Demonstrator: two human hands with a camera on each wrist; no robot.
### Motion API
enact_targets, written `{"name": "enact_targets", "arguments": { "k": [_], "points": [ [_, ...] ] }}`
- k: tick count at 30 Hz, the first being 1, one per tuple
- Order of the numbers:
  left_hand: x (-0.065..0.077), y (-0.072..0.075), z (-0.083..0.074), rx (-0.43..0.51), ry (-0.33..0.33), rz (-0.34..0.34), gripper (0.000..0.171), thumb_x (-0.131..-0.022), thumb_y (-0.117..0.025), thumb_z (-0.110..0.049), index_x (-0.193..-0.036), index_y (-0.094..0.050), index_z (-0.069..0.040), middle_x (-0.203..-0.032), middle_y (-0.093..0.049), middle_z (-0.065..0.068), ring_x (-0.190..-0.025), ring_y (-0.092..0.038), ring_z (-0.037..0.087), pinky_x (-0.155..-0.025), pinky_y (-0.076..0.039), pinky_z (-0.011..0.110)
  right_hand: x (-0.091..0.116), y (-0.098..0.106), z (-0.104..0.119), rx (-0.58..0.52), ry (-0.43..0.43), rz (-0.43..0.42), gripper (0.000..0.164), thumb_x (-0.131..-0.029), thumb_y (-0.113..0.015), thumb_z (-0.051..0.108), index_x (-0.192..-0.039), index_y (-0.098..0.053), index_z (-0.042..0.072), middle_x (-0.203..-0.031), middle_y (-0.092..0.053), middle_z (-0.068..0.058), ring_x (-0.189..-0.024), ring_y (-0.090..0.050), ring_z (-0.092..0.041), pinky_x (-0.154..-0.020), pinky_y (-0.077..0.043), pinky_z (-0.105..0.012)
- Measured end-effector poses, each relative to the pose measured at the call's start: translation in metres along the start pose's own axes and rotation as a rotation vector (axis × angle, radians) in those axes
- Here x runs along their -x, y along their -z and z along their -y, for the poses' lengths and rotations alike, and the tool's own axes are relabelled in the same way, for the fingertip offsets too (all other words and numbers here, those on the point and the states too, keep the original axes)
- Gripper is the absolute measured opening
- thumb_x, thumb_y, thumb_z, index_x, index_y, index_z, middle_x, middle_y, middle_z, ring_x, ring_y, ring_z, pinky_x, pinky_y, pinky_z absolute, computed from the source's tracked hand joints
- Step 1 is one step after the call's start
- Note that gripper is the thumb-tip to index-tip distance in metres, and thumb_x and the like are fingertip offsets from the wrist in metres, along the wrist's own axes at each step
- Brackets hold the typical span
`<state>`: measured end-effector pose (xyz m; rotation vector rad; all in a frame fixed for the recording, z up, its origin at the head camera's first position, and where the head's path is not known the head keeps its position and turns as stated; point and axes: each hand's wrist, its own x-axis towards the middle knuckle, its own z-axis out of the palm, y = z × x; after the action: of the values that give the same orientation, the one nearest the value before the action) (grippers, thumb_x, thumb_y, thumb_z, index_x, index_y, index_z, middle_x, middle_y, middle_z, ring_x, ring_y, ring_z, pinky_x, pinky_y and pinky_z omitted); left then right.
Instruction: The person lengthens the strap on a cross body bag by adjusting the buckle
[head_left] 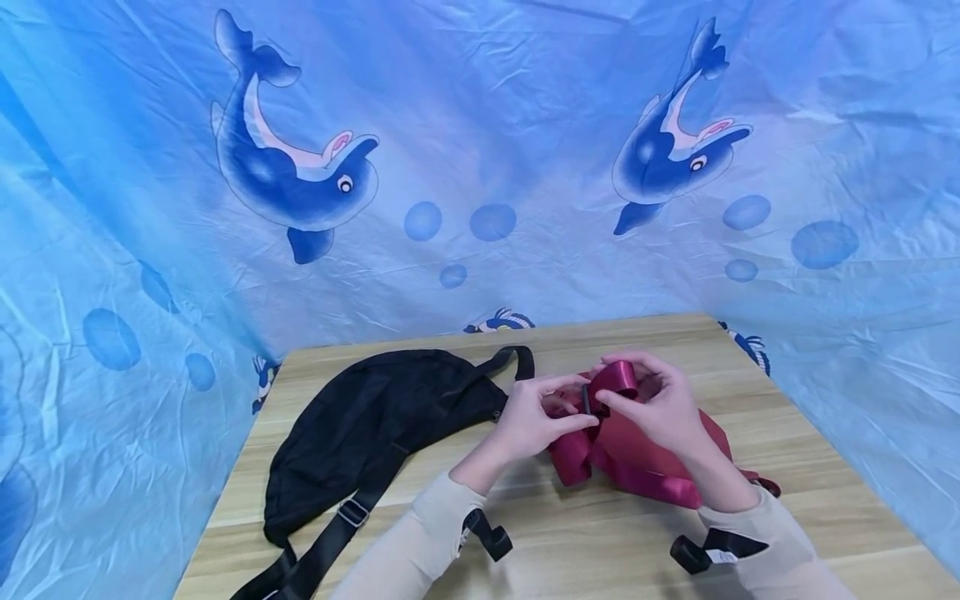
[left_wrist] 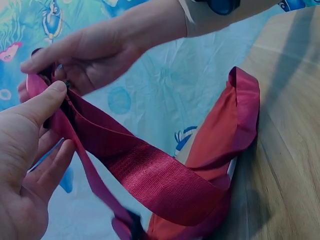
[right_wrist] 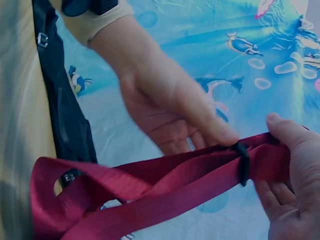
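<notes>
A red bag point(head_left: 645, 450) with a dark red webbing strap point(left_wrist: 165, 185) lies on the right half of the table. Above it, my left hand point(head_left: 528, 421) pinches the strap at its black slide buckle point(right_wrist: 242, 164). My right hand point(head_left: 656, 408) grips the looped strap just to the right of that buckle, thumb against the webbing. In the right wrist view, the strap runs from the buckle down to the left in long folds. Part of the buckle is covered by fingers in the left wrist view.
A black waist bag point(head_left: 375, 425) lies on the left of the wooden table point(head_left: 600, 550), its strap with a metal adjuster point(head_left: 353, 512) trailing to the front edge. Blue sheeting point(head_left: 480, 125) printed with dolphins hangs behind and at both sides.
</notes>
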<state>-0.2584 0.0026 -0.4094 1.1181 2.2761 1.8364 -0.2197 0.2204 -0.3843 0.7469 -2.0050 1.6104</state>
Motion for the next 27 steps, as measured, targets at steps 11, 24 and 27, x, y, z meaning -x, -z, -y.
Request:
{"name": "enact_targets", "arguments": {
  "k": [11,24,27],
  "points": [
    [0.000,-0.002,0.003,-0.015,0.002,0.018,0.045,-0.089,-0.089,-0.016,-0.132,-0.075,-0.011,-0.120,-0.080,0.009,-0.087,-0.074,0.003,-0.084,-0.065,0.030,0.000,0.003,-0.002,-0.025,-0.048,0.046,0.050,-0.085,-0.076,-0.020,-0.132,-0.062,-0.010,-0.117,-0.079,0.011,-0.104,-0.077,-0.006,-0.081,-0.065,-0.023],
    [0.000,0.002,-0.004,0.041,-0.035,-0.055,0.044,-0.090,-0.087,-0.013,-0.132,-0.074,-0.008,-0.116,-0.080,0.015,-0.088,-0.077,0.010,-0.091,-0.066,0.042,0.044,-0.008,-0.041,0.003,-0.181,0.001,0.044,-0.085,-0.080,-0.014,-0.126,-0.070,0.002,-0.113,-0.078,0.016,-0.104,-0.073,0.002,-0.092,-0.059,-0.015],
    [-0.001,0.003,-0.007,0.047,-0.046,-0.051,0.044,-0.091,-0.086,-0.012,-0.132,-0.074,-0.009,-0.118,-0.080,0.015,-0.089,-0.077,0.011,-0.091,-0.066,0.037,0.049,-0.010,-0.047,0.084,-0.173,0.000,0.034,-0.086,-0.083,-0.009,-0.117,-0.075,0.003,-0.103,-0.082,0.008,-0.095,-0.076,0.000,-0.086,-0.060,-0.016]
  ]
}}
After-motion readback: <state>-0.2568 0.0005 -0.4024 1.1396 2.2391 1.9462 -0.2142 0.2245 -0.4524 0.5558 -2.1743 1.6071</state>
